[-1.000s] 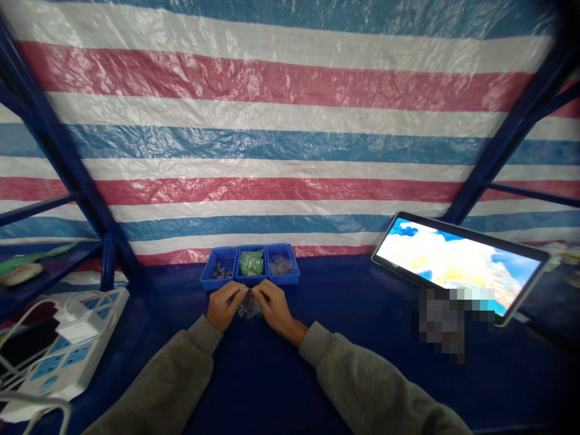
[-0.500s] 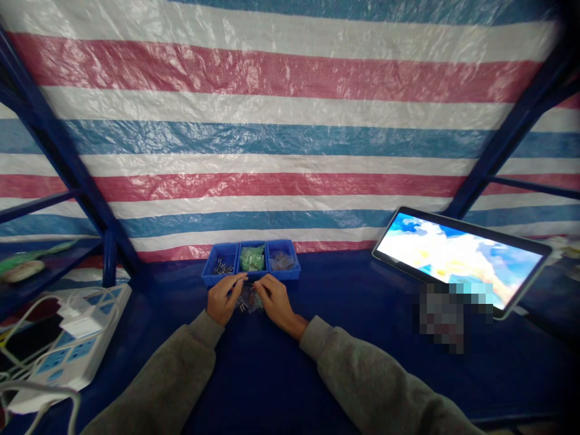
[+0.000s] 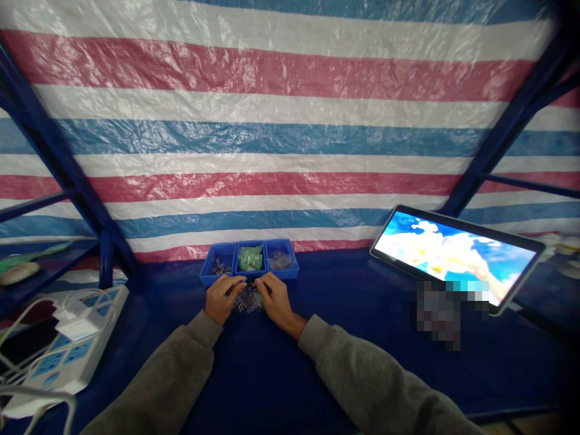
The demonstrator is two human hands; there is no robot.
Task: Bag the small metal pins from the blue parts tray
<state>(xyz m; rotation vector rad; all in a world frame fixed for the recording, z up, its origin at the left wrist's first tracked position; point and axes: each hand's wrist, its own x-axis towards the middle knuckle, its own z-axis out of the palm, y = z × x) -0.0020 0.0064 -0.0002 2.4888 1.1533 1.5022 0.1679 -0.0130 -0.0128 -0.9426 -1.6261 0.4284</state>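
The left hand point(image 3: 220, 302) and right hand point(image 3: 277, 306) are pinching near 3 blue plastic bins point(image 3: 289, 275); whatever they're gripping is too small to tell. The pale strand bridging them 1 second ago isn't showing, suggesting a changing grip. Short silvery pins point(image 3: 240, 307) are lying between, seemingly slanting forward lengthwise.

long grey sleeves point(image 3: 362, 374), thick soft-looking fabric, loose folds, snug cuffs point(image 3: 312, 338), bare fingers point(image 3: 269, 289)
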